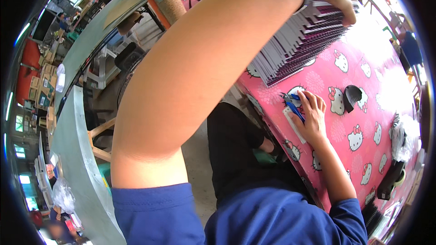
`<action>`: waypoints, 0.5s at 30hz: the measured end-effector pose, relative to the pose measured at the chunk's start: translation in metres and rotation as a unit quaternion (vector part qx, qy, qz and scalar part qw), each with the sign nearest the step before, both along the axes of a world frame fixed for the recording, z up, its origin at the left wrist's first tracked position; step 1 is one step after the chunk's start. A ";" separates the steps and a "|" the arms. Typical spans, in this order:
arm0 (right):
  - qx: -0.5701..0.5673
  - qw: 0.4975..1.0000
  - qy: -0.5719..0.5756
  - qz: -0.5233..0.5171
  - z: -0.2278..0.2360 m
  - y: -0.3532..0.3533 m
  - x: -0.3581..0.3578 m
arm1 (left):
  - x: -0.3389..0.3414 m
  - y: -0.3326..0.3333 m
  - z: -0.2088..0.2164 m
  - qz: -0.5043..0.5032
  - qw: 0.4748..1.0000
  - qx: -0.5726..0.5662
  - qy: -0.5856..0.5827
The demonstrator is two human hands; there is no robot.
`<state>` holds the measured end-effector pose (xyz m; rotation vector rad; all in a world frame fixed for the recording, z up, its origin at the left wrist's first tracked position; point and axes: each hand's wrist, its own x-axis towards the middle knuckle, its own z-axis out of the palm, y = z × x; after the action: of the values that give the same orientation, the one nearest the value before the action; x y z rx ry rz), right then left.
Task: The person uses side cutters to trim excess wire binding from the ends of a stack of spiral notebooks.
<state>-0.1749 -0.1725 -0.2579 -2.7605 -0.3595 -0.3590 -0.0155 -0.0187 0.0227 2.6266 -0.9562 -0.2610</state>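
A long, fanned stack of spiral-bound notebooks (pixel 297 41) with grey-white sheets and dark purple edges lies on the table at the upper right. My left hand (pixel 338 0), with a dark watch at its wrist, reaches over to the stack's far end. Its fingers curl over the notebooks there, though some fingers are hidden. Nearer to me, my right hand (pixel 314 117) is closed around blue-handled pliers (pixel 296 111), jaws toward the stack. A narrow white strip (pixel 293 124) lies beneath that hand, partly covered.
A pink patterned cloth (pixel 334 129) covers the table. On it are a black curved ribbed piece (pixel 352 98), a clear plastic bag (pixel 405 138) and a tape roll (pixel 399 179). A grey-green bench (pixel 75 140) runs along my left. A person (pixel 411 50) is at the far right.
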 end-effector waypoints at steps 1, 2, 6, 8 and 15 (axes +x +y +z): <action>0.000 1.000 -0.001 -0.002 0.001 0.001 0.001 | 0.001 0.000 0.000 -0.001 1.000 0.002 -0.007; -0.005 1.000 -0.009 -0.001 0.003 0.002 0.002 | 0.001 0.000 0.002 -0.005 1.000 0.001 -0.012; -0.025 1.000 -0.006 -0.011 0.001 0.001 0.000 | 0.001 0.001 0.004 -0.015 1.000 -0.001 -0.014; -0.022 1.000 -0.008 -0.011 0.002 0.001 0.002 | 0.001 0.002 0.005 -0.016 1.000 0.001 -0.016; -0.014 1.000 0.003 -0.014 0.004 0.004 0.004 | 0.003 0.007 0.006 -0.013 1.000 0.005 -0.017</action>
<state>-0.1709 -0.1681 -0.2543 -2.7949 -0.3264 -0.3562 -0.0121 -0.0113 0.0288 2.6375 -1.0044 -0.2299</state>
